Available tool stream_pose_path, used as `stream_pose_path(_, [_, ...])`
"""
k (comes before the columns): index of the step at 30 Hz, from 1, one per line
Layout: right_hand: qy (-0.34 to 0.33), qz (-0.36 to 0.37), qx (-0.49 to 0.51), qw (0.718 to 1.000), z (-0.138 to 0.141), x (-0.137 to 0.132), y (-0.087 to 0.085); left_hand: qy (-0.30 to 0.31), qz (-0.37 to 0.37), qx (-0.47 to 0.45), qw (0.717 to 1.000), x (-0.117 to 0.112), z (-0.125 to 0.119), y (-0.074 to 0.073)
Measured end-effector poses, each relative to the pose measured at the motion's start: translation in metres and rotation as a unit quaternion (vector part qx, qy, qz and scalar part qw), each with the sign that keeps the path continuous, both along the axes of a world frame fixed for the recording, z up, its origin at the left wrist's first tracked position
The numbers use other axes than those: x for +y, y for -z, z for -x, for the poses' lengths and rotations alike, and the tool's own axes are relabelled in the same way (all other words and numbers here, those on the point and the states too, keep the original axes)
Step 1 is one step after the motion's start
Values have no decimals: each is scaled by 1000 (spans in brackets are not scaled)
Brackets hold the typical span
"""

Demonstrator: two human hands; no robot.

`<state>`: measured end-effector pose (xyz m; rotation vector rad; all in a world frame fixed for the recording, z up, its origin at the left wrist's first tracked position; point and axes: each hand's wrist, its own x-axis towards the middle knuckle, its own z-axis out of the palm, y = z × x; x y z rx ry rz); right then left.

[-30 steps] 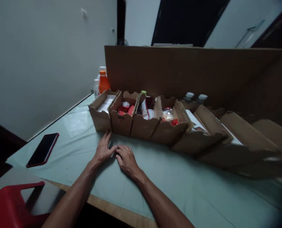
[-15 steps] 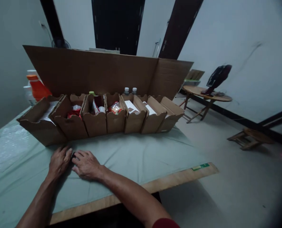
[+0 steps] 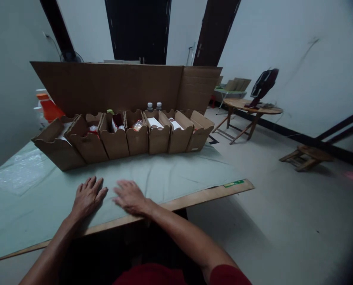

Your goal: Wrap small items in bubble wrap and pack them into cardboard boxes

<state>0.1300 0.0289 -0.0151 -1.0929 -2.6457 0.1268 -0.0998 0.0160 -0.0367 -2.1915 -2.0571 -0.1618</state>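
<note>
While the left hand (image 3: 87, 199) and right hand (image 3: 131, 198) are spread over the cloth (image 3: 176, 172), the cardboard boxes (image 3: 115, 144) stand just beyond them.

Left hand (image 3: 88, 198) rests on cloth (image 3: 167, 168) — boxes (image 3: 114, 141) beyond.

Dim, cool light; the right-hand wall (image 3: 301, 63) is brighter than the left-hand wall (image 3: 11, 59). The double door (image 3: 139, 31) and the shadow under the surface (image 3: 161, 170) sink almost to black. Softer shade spreads over the floor (image 3: 286, 221); faint glints dot the clear plastic sheet (image 3: 20, 170). Blur smears the right grip (image 3: 130, 196), detail inside the cardboard boxes (image 3: 158, 141) is murky, the wide lens tilts uprights, and the right-hand corners darken
</note>
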Motion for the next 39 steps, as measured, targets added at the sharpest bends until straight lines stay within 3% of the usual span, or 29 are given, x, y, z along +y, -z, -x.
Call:
stream_pose_path(3, [155, 18, -26, 987, -71, 18, -4, -5, 12, -13, 1000, -14, -7, -4])
stream_pose_path(7, [353, 11, -63, 933, -185, 26, -11, -8, 9, -31, 999, -22, -11, -9])
stream_pose_path(10, [433, -7, -78, 898, -249, 10, -13, -9, 5, -40, 999, -24, -12, -10])
stream_pose_path(12, [466, -17, -84, 880, -274, -4, -10, -10, 8, -39, 999, -24, -12, -9])
stream_pose_path(16, [505, -33, -93, 858, -290, -17, 0, -12, 13, -37, 999, -24, -12, -8])
stream_pose_path(22, [504, -59, -97, 856, -294, -13, 8, -21, 22, -47, 998, -22, -13, -4])
stream_pose_path(27, [495, -81, -86, 861, -304, -14, 15, -25, 8, -45, 999, -22, -6, 14])
stream_pose_path(31, [491, -95, -73, 863, -311, -14, 23, -50, 1, -65, 997, -7, -4, 27])
stream_pose_path(34, [473, -124, -62, 870, -318, -15, 31, -24, -20, -103, 994, 19, -31, 27])
stream_pose_path(39, [460, -134, -11, 878, -339, -26, 50, 120, -47, -176, 976, 74, -129, 14])
